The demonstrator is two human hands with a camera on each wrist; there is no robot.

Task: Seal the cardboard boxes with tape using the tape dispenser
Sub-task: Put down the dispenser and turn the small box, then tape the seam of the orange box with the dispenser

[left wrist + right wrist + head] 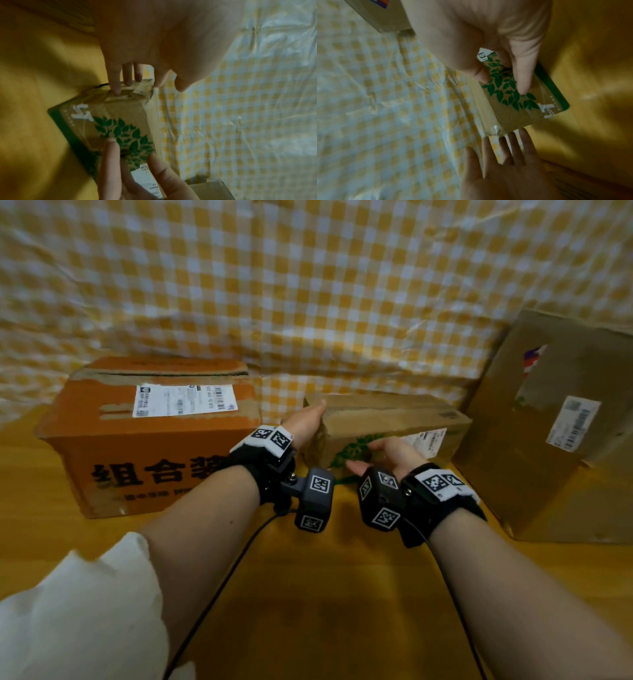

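Note:
A small, long brown box point(387, 419) with a green leaf print lies on the table between two bigger boxes. My left hand point(313, 414) touches its left end with straight fingers point(118, 86). My right hand point(370, 453) lies against its front face, fingers point(523, 83) flat on the leaf print point(505, 86). Old clear tape shows on the box's end point(140, 92). An orange box point(150, 433) with a white label stands to the left, its top flaps closed with a seam showing. A large brown box point(555, 422) stands to the right. No tape dispenser is in view.
The boxes stand on a yellow wooden table point(308, 594), with bare surface in front of them. A yellow-and-white checked plastic sheet point(308, 302) hangs behind and runs under the boxes' back. Black cables point(219, 587) trail from my wrist cameras toward me.

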